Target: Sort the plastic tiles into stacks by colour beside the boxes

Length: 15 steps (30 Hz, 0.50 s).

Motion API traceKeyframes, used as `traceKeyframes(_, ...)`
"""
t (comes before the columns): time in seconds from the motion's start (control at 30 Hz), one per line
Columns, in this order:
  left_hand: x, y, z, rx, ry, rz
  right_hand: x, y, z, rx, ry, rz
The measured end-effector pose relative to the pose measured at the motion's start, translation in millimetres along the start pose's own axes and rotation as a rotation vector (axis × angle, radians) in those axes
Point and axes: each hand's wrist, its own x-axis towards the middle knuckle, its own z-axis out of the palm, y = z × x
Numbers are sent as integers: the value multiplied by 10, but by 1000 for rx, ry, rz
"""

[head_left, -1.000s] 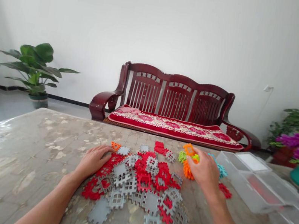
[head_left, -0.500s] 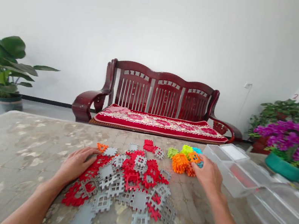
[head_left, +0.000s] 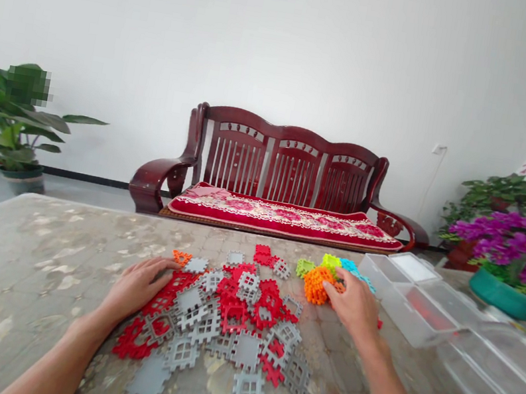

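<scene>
A pile of red and grey interlocking plastic tiles [head_left: 246, 350] lies spread over the middle of the table. My left hand [head_left: 142, 282] rests flat at the pile's left edge, fingers stretched out beside red tiles [head_left: 159, 301]. Farther right, my right hand [head_left: 354, 304] has its thumb and fingers closed on an orange tile [head_left: 339, 286], which they partly hide. Just left of it stand stacked orange tiles [head_left: 315, 285]. Lime-green tiles [head_left: 304, 268] and blue tiles [head_left: 350, 265] sit behind. A small red piece [head_left: 379, 324] shows by my right wrist.
Clear plastic boxes [head_left: 426, 325] with compartments stand at the right, something red inside one. Beyond them is a teal pot [head_left: 508, 297] of purple flowers. A wooden bench [head_left: 292, 168] with a red cover is behind the table [head_left: 51, 256]; a potted plant [head_left: 27, 124] stands left.
My right hand has moved slightly left and down with the orange tile, nearer the orange stack. More of the blue tiles shows behind it. My left hand stays in place.
</scene>
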Motion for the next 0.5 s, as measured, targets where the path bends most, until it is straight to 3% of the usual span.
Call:
traceKeyframes(0.1, -5, 10, -5, -3, 1, 6, -42, -79, -21, 82, 92, -43)
traceKeyframes(0.17, -10, 21, -10, -2, -3, 7, -118, -203, 9, 201, 74, -105)
traceKeyframes(0.27, -19, 41, -16, -9, 2, 1, -296, -467, 115, 307, -124, -220)
traceKeyframes(0.37, -30, 58, -19, -24, -1, -9, -463, -710, 225, 277, -319, -319)
traceKeyframes(0.5, -32, 88, -30, -41, -26, -19, -548, -877, 306, 218, -460, -361)
